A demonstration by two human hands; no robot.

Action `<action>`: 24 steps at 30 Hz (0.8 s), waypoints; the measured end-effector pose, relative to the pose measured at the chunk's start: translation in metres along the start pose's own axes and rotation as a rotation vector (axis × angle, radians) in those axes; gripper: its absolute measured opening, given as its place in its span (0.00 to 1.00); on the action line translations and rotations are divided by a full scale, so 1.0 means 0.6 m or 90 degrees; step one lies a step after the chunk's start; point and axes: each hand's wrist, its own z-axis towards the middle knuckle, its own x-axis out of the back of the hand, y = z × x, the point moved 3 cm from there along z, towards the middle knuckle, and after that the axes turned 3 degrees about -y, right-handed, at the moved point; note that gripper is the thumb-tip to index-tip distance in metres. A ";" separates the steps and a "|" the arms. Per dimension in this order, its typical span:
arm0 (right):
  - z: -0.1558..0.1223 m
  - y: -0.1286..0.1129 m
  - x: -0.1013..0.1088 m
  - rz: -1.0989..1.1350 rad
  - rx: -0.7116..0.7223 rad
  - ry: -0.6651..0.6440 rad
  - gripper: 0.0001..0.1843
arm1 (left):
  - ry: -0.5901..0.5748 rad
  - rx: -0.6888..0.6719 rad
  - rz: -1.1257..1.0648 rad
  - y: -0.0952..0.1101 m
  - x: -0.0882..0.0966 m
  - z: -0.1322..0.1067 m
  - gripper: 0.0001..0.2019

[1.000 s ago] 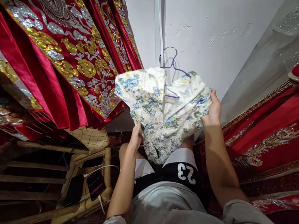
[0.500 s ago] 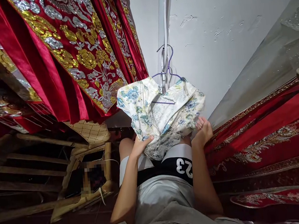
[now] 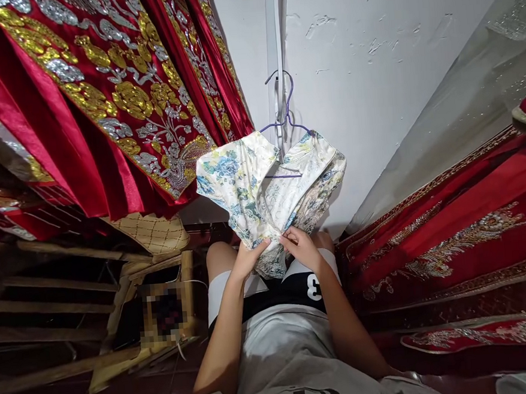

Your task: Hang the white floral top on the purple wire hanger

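A white floral top (image 3: 238,174) with blue and yellow flowers hangs on a purple wire hanger (image 3: 289,102) in front of me, its V-shaped neckline facing me. My left hand (image 3: 251,256) pinches the lower left front of the top, thumb laid over the cloth. Close beside it, my right hand (image 3: 300,245) grips the fabric with thumb and fingers at the bottom of the neckline. The lower part of the top droops between my knees, partly hidden by my hands.
Red embroidered garments with gold and silver sequins (image 3: 134,98) hang at left. More red beaded cloth (image 3: 464,237) is at right, below pale sheer fabric (image 3: 417,90). A wooden chair (image 3: 188,286) stands at lower left, a blurred item on it. The white wall (image 3: 345,29) is ahead.
My right hand has moved left from the top's right side to the bottom of the neckline and now pinches the cloth there. My left hand keeps its hold. The view has shifted slightly.
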 end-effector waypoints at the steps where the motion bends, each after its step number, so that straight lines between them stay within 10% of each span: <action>1: -0.001 0.002 0.002 -0.007 -0.009 -0.005 0.19 | -0.005 0.005 -0.001 0.000 -0.001 -0.001 0.33; 10: -0.007 -0.006 0.026 0.009 0.035 0.026 0.19 | 0.176 -0.004 -0.074 -0.006 0.003 0.003 0.32; 20: 0.000 0.004 0.019 0.018 0.020 0.031 0.17 | 0.074 0.022 -0.101 -0.003 -0.029 -0.006 0.34; 24: -0.001 0.005 0.026 0.043 -0.013 0.070 0.17 | 0.195 -0.049 0.011 -0.012 -0.005 -0.004 0.29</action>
